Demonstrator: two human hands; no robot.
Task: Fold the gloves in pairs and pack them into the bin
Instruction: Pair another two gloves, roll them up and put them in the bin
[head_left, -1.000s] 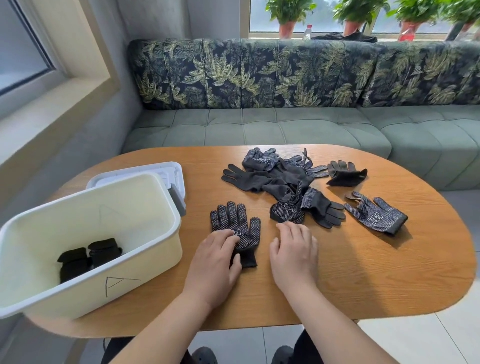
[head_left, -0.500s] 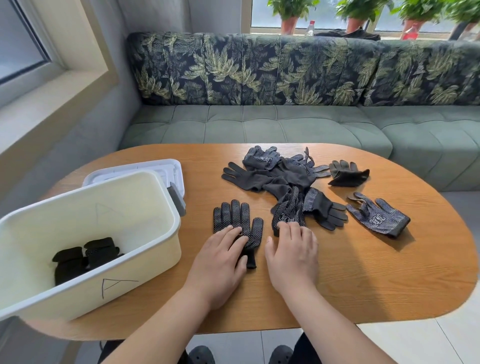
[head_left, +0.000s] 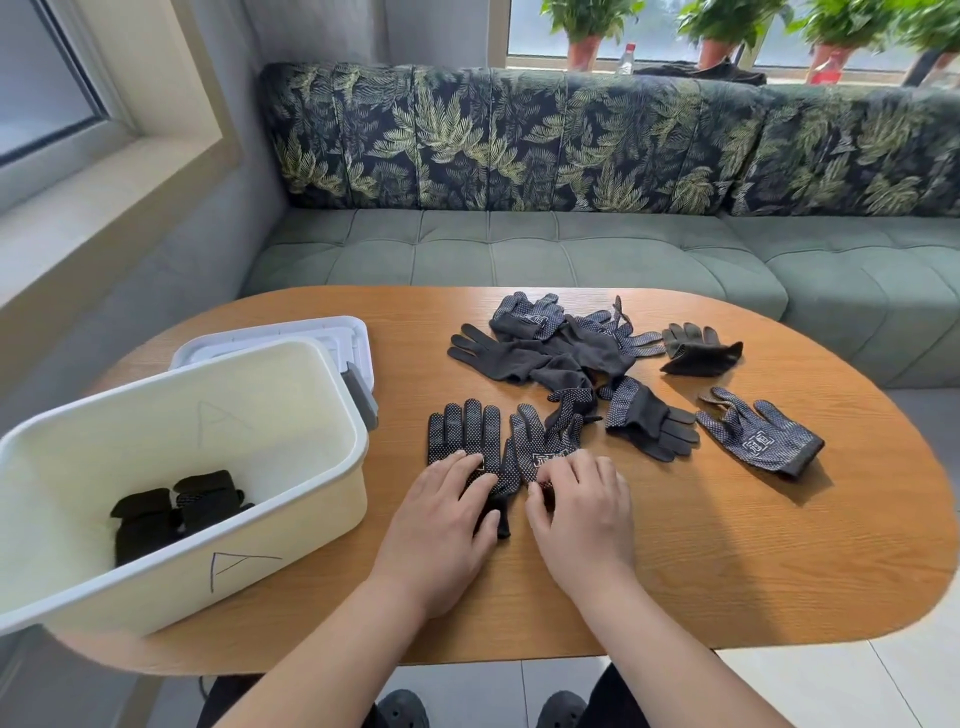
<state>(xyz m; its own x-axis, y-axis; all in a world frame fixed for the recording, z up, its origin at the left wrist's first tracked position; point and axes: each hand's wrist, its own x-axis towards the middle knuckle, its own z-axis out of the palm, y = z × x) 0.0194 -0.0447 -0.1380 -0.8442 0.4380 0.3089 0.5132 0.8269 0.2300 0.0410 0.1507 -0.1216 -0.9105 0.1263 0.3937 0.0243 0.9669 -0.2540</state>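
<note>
Two dark dotted gloves lie side by side, fingers pointing away, at the table's near middle. My left hand (head_left: 447, 512) rests flat with straight fingers on the left glove (head_left: 464, 428). My right hand (head_left: 576, 506) has its fingers curled on the cuff of the right glove (head_left: 543, 441). A pile of dark gloves (head_left: 550, 353) lies behind them. Beside it lie one more glove (head_left: 649, 421), a dotted glove (head_left: 758, 439) at the right and a small folded one (head_left: 698, 353). The white bin (head_left: 291, 525), marked A, stands at the left with folded gloves (head_left: 176, 512) inside.
The bin's white lid (head_left: 291, 332) lies behind the bin. The wooden oval table (head_left: 727, 545) has bare surface at the near right. A green sofa (head_left: 519, 249) with leaf-patterned cushions runs along the far side.
My right hand reached the edge of the pile and drew a second dotted glove toward me, beside the first. My left hand stayed on the first glove.
</note>
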